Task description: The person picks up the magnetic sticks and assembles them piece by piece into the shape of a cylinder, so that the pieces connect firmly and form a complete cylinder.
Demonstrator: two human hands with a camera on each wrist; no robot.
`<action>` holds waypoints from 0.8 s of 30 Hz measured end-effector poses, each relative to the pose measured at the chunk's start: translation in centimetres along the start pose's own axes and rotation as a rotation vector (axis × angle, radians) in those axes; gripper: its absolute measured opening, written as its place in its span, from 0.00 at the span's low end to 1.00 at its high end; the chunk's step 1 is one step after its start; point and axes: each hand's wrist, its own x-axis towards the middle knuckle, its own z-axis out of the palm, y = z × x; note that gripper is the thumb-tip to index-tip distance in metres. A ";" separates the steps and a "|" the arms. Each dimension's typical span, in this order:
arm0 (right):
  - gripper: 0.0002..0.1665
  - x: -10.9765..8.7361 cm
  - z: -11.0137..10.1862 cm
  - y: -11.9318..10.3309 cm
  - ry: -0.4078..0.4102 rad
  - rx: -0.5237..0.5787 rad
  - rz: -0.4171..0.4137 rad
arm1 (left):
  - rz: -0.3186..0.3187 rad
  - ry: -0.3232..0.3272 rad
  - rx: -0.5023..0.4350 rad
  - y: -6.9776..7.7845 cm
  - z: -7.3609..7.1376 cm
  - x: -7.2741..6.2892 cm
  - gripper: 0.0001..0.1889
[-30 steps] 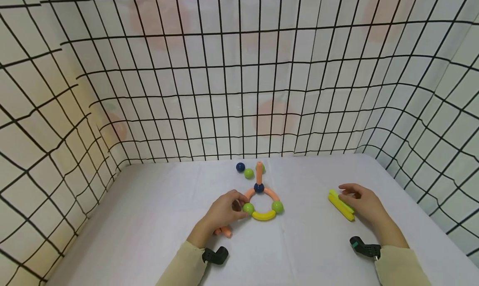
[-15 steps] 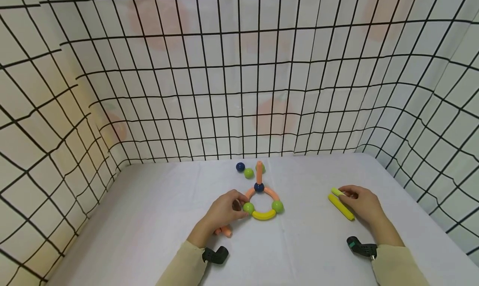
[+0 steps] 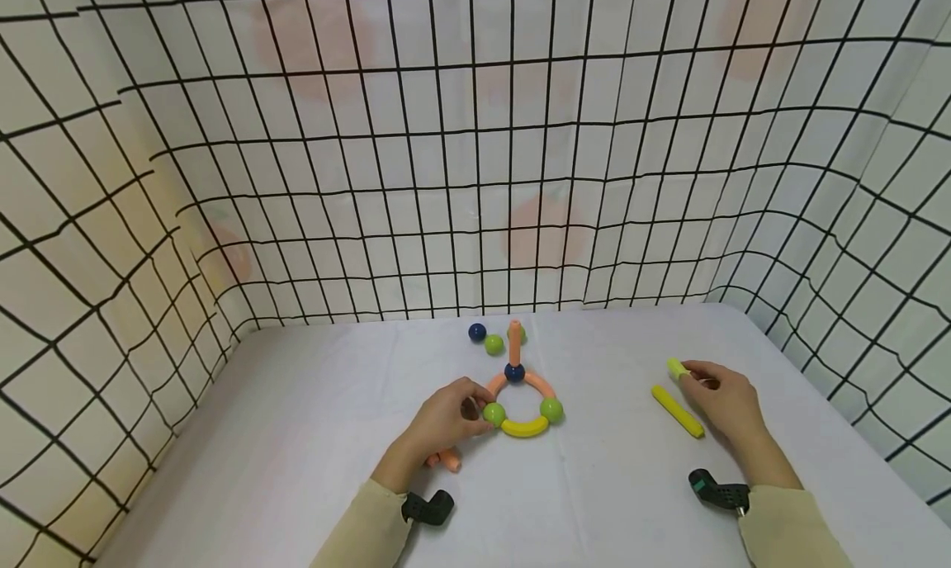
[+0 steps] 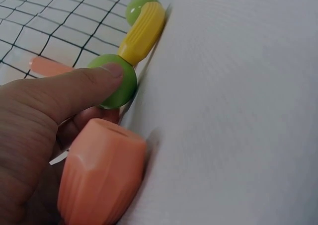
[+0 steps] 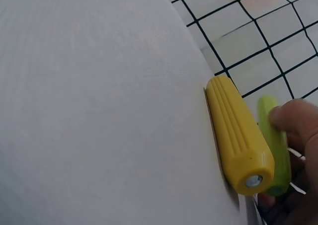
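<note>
My left hand (image 3: 446,419) pinches a green ball (image 3: 494,414) at the left of a ring built from magnetic sticks and balls. A curved yellow stick (image 3: 524,428) joins that ball to another green ball (image 3: 551,409). Two curved orange sticks (image 3: 541,384) meet at a navy ball (image 3: 514,372), from which a straight orange stick (image 3: 514,343) points away. Between thumb and fingers, my right hand (image 3: 724,399) holds a yellow-green stick (image 5: 270,135), partly hidden by the hand. Beside it a straight yellow stick (image 3: 678,412) lies on the table.
Loose orange sticks (image 3: 449,459) lie near my left wrist, partly covered. Behind the ring are a loose navy ball (image 3: 477,332) and two green balls, the nearer green ball (image 3: 494,344) fully visible. Black-gridded white cloth (image 3: 475,155) walls the white table.
My right hand has gripped the yellow-green stick and moved it slightly away from me, apart from the yellow stick. The left hand and the ring hold still.
</note>
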 end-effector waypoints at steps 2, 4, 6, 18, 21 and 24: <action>0.33 0.0 -0.1 -0.2 0.000 0.047 0.035 | -0.001 -0.001 0.000 0.0 0.0 0.0 0.18; 0.35 0.0 -0.3 -0.4 -0.007 0.099 0.061 | -0.002 -0.003 0.002 -0.1 0.0 0.0 0.18; 0.36 0.0 -0.5 -0.7 -0.013 0.127 0.066 | -0.004 -0.003 0.001 0.0 0.0 0.0 0.18; 0.36 0.0 -0.9 -3.5 0.000 0.329 -0.053 | -0.018 0.002 0.008 0.2 -0.1 0.0 0.18; 0.36 -0.1 -0.8 -4.6 -0.020 0.400 -0.091 | -0.024 0.002 0.009 0.2 -0.1 0.1 0.18; 0.33 -0.4 -0.7 -5.9 -0.051 0.468 -0.140 | -0.026 0.002 0.012 0.2 0.0 0.1 0.17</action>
